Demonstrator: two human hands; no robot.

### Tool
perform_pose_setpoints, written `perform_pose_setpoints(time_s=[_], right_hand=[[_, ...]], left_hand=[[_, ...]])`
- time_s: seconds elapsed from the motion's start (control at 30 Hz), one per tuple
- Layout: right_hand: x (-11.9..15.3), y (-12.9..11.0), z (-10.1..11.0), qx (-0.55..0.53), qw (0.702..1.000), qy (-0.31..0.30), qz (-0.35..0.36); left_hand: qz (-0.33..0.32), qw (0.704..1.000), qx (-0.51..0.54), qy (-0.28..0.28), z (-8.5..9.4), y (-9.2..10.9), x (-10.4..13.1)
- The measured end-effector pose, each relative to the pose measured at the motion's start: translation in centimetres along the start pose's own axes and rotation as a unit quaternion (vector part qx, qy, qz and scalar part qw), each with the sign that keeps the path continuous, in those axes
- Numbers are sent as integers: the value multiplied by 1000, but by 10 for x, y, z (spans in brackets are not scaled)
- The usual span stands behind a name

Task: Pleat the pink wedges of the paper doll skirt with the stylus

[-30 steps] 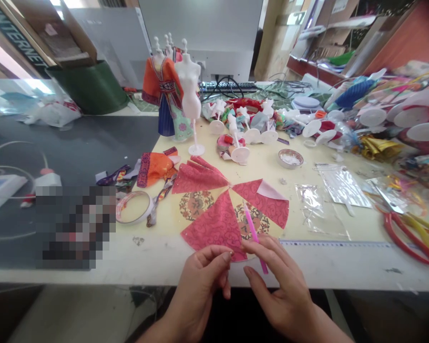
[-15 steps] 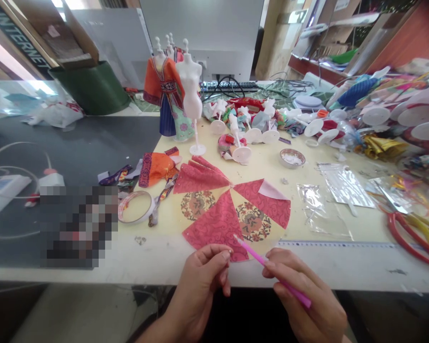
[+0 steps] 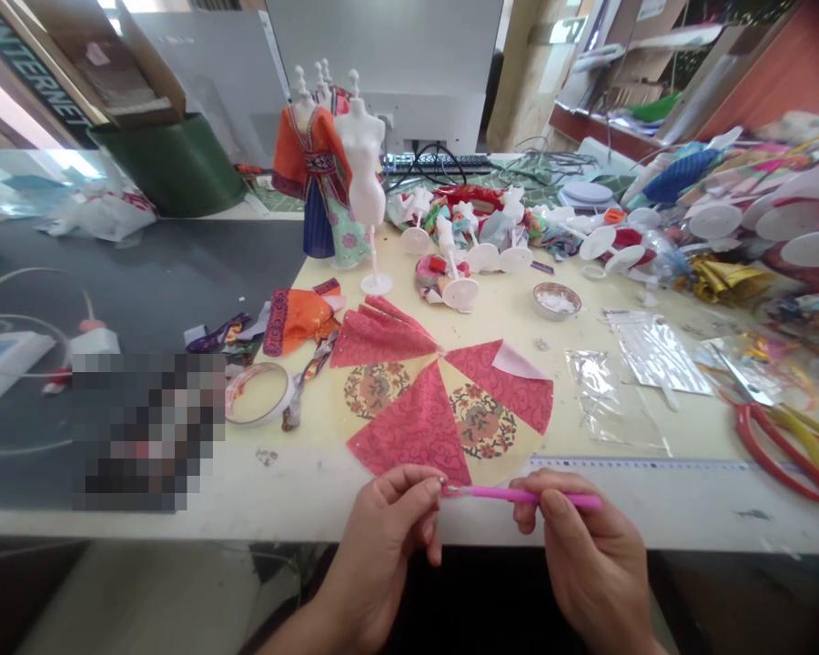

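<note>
While the right hand (image 3: pixel 591 546) clamps a slim pink pen-shaped tool (image 3: pixel 498 494), its pale tip sits at the fingertips of the left hand (image 3: pixel 396 532), contact unclear. Left thumb and forefinger are pinched on a tiny piece (image 3: pixel 443 480), too small to identify. Round red-and-cream patterned fabric (image 3: pixel 409 428) lies spread just beyond both hands, near the front edge of the desk (image 3: pixel 279 500).

Left hand (image 3: pixel 392 537) and right hand (image 3: pixel 587 537) both bare, standard five-digit layout, slim fingers (image 3: pixel 416 502), rounded tips. Left forearm (image 3: pixel 320 623) bare as far as the near frame edge; right one cut off just past the wrist. Clothing (image 3: pixel 481 605) between them at near side: black, matte, plain as far as visible. Too dark to read seams or folds. Garment type: can't tell.
</note>
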State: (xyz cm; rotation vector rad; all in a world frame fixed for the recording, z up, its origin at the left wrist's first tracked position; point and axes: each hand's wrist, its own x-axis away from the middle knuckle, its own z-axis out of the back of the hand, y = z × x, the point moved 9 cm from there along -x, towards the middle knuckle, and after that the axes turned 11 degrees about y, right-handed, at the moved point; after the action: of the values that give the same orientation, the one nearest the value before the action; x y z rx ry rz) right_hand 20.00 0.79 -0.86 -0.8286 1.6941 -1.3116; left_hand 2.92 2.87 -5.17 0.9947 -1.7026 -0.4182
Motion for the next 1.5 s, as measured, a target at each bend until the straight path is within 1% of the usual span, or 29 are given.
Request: perform_pose_setpoints(time_s=[0.1,0.27,0.37,0.47,0.6,0.7,0.83,0.9,1.07,1.13,1.23,1.37,1.43,1.47,1.5], right_hand=[[-3,1,-5,-16,999,5,-31],[-6,1,-10,-32,998,14,-60],[-6,4,-10,-33,997,14,-63],[-6,7,-7,-17,998,14,-51],[-1,4,-3,22,1000,2,-14],[2,-10,-5,29,998,-12,49],[6,-32,-16,11,991,-52,121],[6,-37,-19,13,988,-60,139],[7,-43,-17,28,985,-45,163],[8,-45,-17,33,984,-40,170],[9,-46,-20,47,984,-39,168],[11,-40,-36,72,981,-83,161],[14,-36,-46,85,976,-112,165],[15,-34,-52,89,974,-124,169],[17,-33,-57,92,972,-134,172]], left_hand=[[1,1000,-3,-5,-2,-1,1],[2,1000,-1,-11,-3,-2,4],[4,1000,-3,-14,-3,-2,5],[6,1000,-7,-10,-2,-2,5],[4,1000,-8,-3,-1,-2,4],[2,1000,-9,-1,-1,-2,3],[0,1000,-6,-3,0,-1,4],[1,1000,-8,-3,-1,-1,4],[2,1000,-5,-3,0,-1,5],[1,1000,-4,-2,2,1,6],[-3,1000,-9,20,15,8,8],[-40,994,-37,97,52,33,8],[-84,982,-90,141,73,49,8],[-110,972,-133,159,81,57,9],[-141,956,-187,178,88,65,10]])
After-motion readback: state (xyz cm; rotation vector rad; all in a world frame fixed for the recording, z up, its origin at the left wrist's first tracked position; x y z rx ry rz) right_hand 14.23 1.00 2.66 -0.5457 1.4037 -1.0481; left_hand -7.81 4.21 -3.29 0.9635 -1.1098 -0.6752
